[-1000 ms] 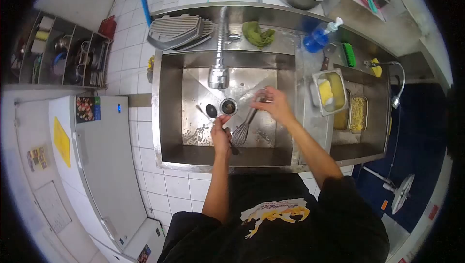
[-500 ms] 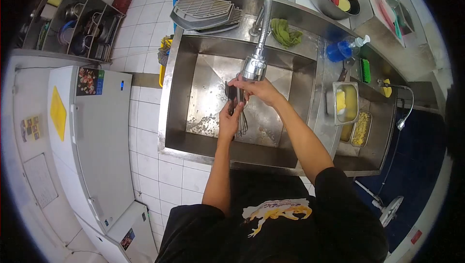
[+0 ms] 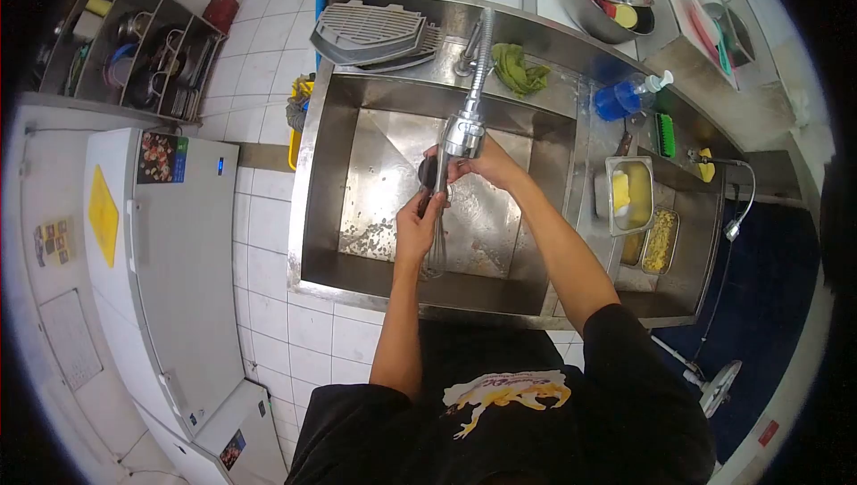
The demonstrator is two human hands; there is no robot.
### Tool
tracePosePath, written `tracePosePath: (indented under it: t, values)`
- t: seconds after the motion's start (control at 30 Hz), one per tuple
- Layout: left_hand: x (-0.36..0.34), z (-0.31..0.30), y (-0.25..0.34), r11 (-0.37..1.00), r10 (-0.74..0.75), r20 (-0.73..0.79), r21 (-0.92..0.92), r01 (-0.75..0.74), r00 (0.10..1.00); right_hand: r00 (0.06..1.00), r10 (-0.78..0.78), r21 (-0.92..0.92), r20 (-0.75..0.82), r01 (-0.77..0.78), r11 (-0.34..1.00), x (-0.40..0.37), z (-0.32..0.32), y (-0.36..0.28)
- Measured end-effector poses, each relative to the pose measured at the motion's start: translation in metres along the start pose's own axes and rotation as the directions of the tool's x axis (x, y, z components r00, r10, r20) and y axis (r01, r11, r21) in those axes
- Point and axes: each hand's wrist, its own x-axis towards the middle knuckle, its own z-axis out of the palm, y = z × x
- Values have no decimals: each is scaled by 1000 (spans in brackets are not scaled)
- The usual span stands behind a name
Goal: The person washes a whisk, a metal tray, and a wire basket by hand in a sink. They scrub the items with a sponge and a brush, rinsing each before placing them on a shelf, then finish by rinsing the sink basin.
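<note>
The whisk (image 3: 436, 248) is held over the large sink basin (image 3: 379, 159), its handle toward the basin's far wall and its wires toward the near wall. Against the handle's left side is the dark bowl of a spoon (image 3: 428, 172). The person's left hand (image 3: 417, 226), above the basin, has its thumb and fingers closed on the whisk; the spoon's handle appears to run into the same grip. The right hand (image 3: 480, 166) is by the upper whisk handle, its fingers bent inward; the faucet head (image 3: 464, 134) partly covers it, so whether they grip cannot be told.

Small bits (image 3: 370, 240) are scattered over the left part of the basin's floor. On the ledge beyond the basin are slotted grates (image 3: 370, 32) and a crumpled green cloth (image 3: 520, 70). To the basin's right are a blue pump bottle (image 3: 625, 98), a green brush (image 3: 665, 135) and a metal pan (image 3: 629, 196) holding something yellow.
</note>
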Motion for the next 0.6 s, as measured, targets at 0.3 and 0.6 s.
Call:
tracePosePath:
  t: [0.3, 0.6]
  values:
    - [-2, -20, 27, 953, 178, -96, 265, -147, 979, 990, -72, -3, -122, 72, 997, -3, 5, 14]
    - [-19, -41, 51, 967, -101, 89, 241, 77, 991, 948, -197, 12, -249, 207, 978, -3, 11, 46]
